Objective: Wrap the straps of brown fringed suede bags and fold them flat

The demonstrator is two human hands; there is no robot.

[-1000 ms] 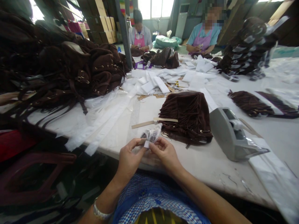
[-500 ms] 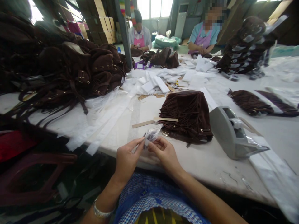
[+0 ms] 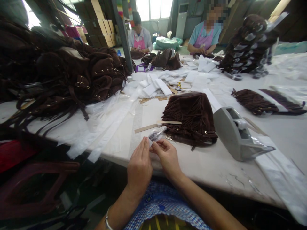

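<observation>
At the table's front edge, my left hand has its fingers straight and pressed together against the near end of a small dark piece wrapped in clear plastic. Facing it, my right hand pinches the same end, where a whitish bit shows between the hands. The wrapped piece reaches up to a dark brown fringed bag, which lies flat just beyond my right hand. Whether the two are joined is hidden. Thin beige strips lie left of the bag, one overlapping its fringe.
A grey tape dispenser stands right of the bag. Brown bags are heaped at left, with white plastic strips nearby. White pads lie beyond. Another fringed bag lies at right. Two people work across the table.
My left hand has turned from a thumb-and-finger pinch to straight fingers held together, and has shifted slightly right. My right hand keeps its pinch. The view has shifted a little.
</observation>
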